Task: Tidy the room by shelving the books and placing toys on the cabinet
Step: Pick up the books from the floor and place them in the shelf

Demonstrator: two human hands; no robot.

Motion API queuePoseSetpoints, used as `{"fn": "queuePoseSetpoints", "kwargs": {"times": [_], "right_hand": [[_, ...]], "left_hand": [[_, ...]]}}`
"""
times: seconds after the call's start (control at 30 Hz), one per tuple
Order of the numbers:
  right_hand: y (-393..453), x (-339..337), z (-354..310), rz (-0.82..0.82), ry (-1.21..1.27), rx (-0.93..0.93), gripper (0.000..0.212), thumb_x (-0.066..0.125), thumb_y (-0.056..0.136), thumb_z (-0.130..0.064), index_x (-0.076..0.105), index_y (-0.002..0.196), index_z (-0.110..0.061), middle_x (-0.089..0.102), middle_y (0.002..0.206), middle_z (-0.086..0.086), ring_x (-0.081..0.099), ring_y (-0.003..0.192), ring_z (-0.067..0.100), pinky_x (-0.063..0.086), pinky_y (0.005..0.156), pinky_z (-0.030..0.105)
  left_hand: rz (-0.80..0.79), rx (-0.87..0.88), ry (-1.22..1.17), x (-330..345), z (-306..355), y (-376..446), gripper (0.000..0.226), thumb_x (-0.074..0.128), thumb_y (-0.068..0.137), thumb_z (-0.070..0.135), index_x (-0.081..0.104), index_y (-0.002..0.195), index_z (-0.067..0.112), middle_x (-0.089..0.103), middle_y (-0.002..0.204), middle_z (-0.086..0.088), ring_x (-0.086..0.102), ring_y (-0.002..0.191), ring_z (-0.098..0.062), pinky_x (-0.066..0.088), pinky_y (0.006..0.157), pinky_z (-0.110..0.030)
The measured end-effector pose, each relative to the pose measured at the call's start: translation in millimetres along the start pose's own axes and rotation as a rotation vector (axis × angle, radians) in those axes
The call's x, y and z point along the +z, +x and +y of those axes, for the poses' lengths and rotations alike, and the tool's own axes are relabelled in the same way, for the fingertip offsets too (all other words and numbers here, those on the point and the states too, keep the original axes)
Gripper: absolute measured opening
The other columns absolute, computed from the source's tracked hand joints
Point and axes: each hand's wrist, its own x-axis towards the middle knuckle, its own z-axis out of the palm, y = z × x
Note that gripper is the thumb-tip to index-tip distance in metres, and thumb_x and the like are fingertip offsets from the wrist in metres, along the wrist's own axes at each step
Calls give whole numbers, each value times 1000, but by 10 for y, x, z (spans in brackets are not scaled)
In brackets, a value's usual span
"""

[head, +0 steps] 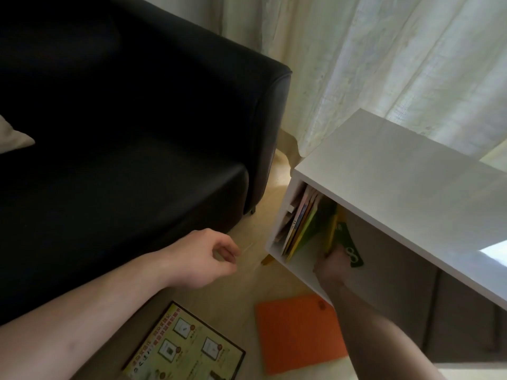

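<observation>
Green book (352, 246) inside the white cabinet's (384, 171) open compartment, gripped by right hand (330, 266) just beside the leaning row of books (301, 223) at the left wall. Left hand (203, 259) hangs loosely curled, holding nothing, over the floor strip between black sofa (123, 133) and cabinet. Orange book (299, 333) and yellow-green book (189, 349) lie flat on floor near the cabinet's front edge.

We look down from head height, close over both forearms, sofa (123, 127) upper left, cabinet (397, 171) right.
</observation>
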Motion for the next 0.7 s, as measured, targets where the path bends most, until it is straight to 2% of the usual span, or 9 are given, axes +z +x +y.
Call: {"fn": "queuePoseSetpoints", "kwargs": {"times": [0.07,0.13,0.23,0.37,0.43,0.5,0.53,0.6,0.7], "right_hand": [[-123,58,55,71,60,-53,14,53,97,-25,40,95,-29,58,88,5,65,69,27,60,61,50],[-348,-45,-56,117,86,-113,15,52,98,-25,39,93,-28,53,91,4,60,67,23,57,59,45],[-550,-106,-175,83,104,-197,12,53,100,-18,43,93,-19,48,95,4,54,70,22,46,59,37],[-601,-11,-175,-14,39,-186,11,58,93,-11,47,91,-11,49,91,7,52,75,26,34,56,32],[-575,62,-178,-98,-21,-143,11,61,91,-18,53,95,-11,54,91,8,58,76,28,42,57,34],[-509,163,-175,-170,-73,-153,25,55,94,-39,59,103,-15,59,90,7,62,71,27,50,57,36],[-490,201,-193,-189,-74,-146,33,51,95,-46,60,107,-16,61,91,8,63,71,28,49,57,35],[-473,216,-258,-200,-61,-129,37,50,98,-48,62,112,-15,64,94,11,64,74,31,44,58,32],[-406,223,-283,-248,-72,-118,31,58,97,-39,64,114,-13,69,97,13,68,80,33,45,60,33]], "left_hand": [[1,8,-9,-6,16,-9,39,68,100,35,59,138,39,64,125,22,60,110,4,48,81,-13],[-1,20,-4,3,33,-28,39,68,100,35,59,138,39,64,125,22,60,111,4,48,83,-13],[-10,25,15,0,40,-69,38,67,100,35,59,138,39,64,126,21,61,112,1,50,85,-15],[-5,8,25,-42,4,-111,40,68,100,34,59,139,36,63,127,20,60,115,1,50,87,-15],[-15,-7,20,-48,-13,-119,40,68,100,34,59,139,36,63,128,20,60,117,0,51,92,-17],[-31,-14,22,-45,-21,-118,41,68,100,35,58,139,37,63,128,21,60,117,0,51,96,-20],[-38,-15,26,-42,-20,-117,41,68,100,36,58,139,38,63,128,21,60,117,0,51,96,-20],[-40,-13,33,-35,-9,-116,41,68,100,36,58,140,38,63,129,21,60,117,0,51,93,-19],[-47,-11,34,-17,12,-92,41,68,100,36,58,139,39,63,128,20,60,115,0,49,87,-16]]}}
